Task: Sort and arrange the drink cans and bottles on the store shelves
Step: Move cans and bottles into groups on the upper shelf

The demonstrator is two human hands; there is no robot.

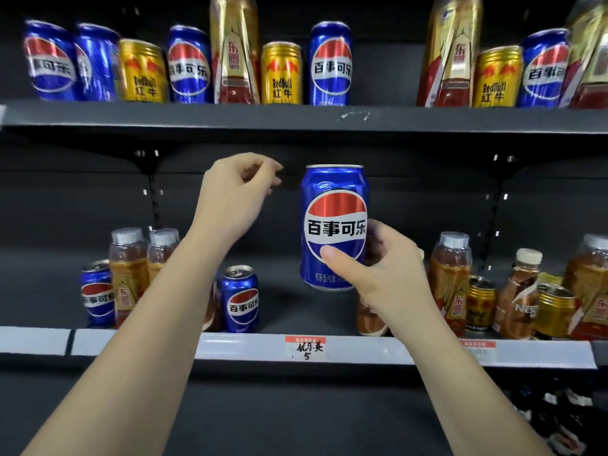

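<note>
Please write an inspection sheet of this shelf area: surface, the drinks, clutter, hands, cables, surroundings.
Surface: dark upper shelf; lower shelf with a white price rail.
Job's things: blue cola can held upright in the air; blue cans, gold cans and tea bottles mixed on both shelves.
Clutter: handwritten price tag on the rail.
Hands: right hand grips the cola can; left hand raised, fingers loosely curled, holding nothing.
Cables: nothing seen.
Surroundings: dark back panel; blurred items at the lower right.
</note>
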